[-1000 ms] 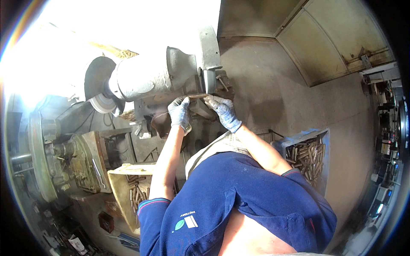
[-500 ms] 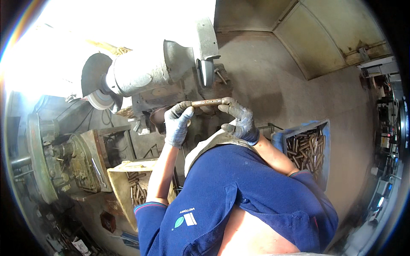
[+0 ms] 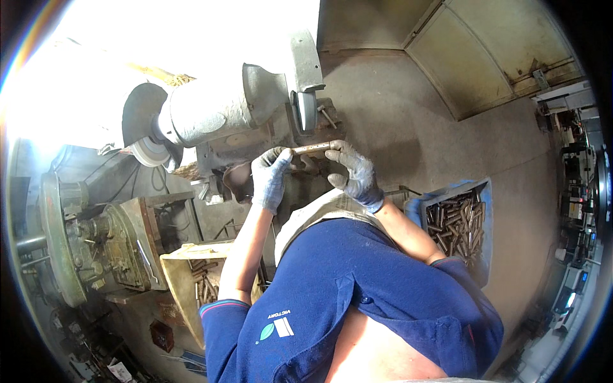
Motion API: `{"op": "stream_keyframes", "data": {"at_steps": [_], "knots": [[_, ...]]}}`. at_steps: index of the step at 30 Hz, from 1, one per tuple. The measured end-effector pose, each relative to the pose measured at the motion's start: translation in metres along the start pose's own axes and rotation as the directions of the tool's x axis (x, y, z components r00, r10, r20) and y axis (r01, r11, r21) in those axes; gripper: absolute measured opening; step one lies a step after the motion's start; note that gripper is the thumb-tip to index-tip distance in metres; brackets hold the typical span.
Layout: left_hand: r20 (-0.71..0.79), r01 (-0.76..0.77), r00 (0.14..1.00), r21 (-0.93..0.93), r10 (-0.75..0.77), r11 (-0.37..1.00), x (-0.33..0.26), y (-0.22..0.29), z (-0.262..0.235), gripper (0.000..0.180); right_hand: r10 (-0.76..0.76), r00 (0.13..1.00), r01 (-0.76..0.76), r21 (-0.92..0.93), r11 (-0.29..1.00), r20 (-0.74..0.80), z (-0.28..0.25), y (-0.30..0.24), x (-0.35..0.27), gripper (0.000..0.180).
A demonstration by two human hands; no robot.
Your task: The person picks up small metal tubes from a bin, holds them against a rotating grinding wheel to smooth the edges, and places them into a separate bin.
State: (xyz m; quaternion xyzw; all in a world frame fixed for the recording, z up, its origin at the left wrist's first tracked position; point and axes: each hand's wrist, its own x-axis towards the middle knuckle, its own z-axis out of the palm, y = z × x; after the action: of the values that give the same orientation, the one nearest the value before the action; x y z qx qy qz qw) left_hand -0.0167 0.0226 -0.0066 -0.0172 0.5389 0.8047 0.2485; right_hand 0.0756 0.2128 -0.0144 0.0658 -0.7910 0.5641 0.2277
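Well, in the head view, I have the slim metal rod (image 3: 311, 148) slightly tilted between my hands, on my side of the grinder wheel (image 3: 307, 112) and apart from it. Holding only its ends should leave the middle clear to see. My left hand (image 3: 269, 179) pinches one end; my right hand (image 3: 359, 173) touches the other with its fingers, thumb spread away, both forearms reaching forward.

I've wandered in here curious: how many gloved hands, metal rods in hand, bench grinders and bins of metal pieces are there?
Gloved hands: 2 (left hand, right hand)
Metal rod in hand: 1
Bench grinder: 1
Bins: 2 (blue bin, yellowish bin)
Total: 6
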Motion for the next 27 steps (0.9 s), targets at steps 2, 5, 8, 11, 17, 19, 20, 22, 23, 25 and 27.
{"op": "stream_keyframes", "data": {"at_steps": [2,5,8,11,17,19,20,22,23,25,27], "knots": [[0.006,0.007,1.000,-0.020,-0.007,1.000,0.017,-0.016,-0.008,0.007,0.112,0.994,-0.111,0.077,0.991,-0.005,0.003,0.017,0.001,0.046],[0.015,0.025,1.000,-0.052,-0.025,0.998,0.046,-0.044,-0.013,0.008,0.194,0.981,-0.193,0.010,0.981,-0.030,0.004,0.048,0.007,0.032],[0.012,0.057,0.998,-0.114,-0.056,0.992,0.064,-0.056,-0.007,0.009,0.255,0.967,-0.253,0.077,0.965,-0.020,0.000,0.066,0.015,0.027],[-0.047,0.067,0.996,-0.121,-0.073,0.990,0.071,-0.061,-0.001,0.010,0.442,0.897,-0.436,0.153,0.887,-0.001,-0.003,0.062,0.021,0.025],[-0.071,0.062,0.995,-0.148,-0.073,0.987,0.071,-0.051,-0.023,0.009,0.452,0.892,-0.444,0.203,0.873,0.008,0.027,0.072,0.026,0.024],[-0.110,0.069,0.991,-0.112,-0.082,0.991,0.067,-0.043,-0.020,0.008,0.434,0.901,-0.421,0.240,0.875,-0.001,0.031,0.075,0.026,0.026],[-0.115,0.072,0.990,-0.094,-0.083,0.993,0.066,-0.042,-0.020,0.008,0.464,0.886,-0.450,0.269,0.852,0.012,0.030,0.072,0.027,0.027],[-0.123,0.063,0.990,-0.030,-0.066,0.998,0.071,-0.052,-0.020,0.007,0.508,0.861,-0.495,0.283,0.822,0.031,0.022,0.065,0.026,0.028],[-0.131,0.059,0.990,0.008,-0.058,0.998,0.076,-0.055,-0.011,0.006,0.500,0.866,-0.487,0.230,0.843,0.004,0.014,0.068,0.024,0.028],[-0.122,0.072,0.989,-0.090,-0.083,0.993,0.076,-0.062,0.002,0.006,0.478,0.877,-0.470,0.120,0.874,-0.046,0.002,0.078,0.020,0.028],[-0.129,0.093,0.986,-0.068,-0.101,0.993,0.079,-0.064,0.003,0.006,0.476,0.879,-0.472,0.108,0.875,-0.018,-0.001,0.082,0.021,0.028]]}}
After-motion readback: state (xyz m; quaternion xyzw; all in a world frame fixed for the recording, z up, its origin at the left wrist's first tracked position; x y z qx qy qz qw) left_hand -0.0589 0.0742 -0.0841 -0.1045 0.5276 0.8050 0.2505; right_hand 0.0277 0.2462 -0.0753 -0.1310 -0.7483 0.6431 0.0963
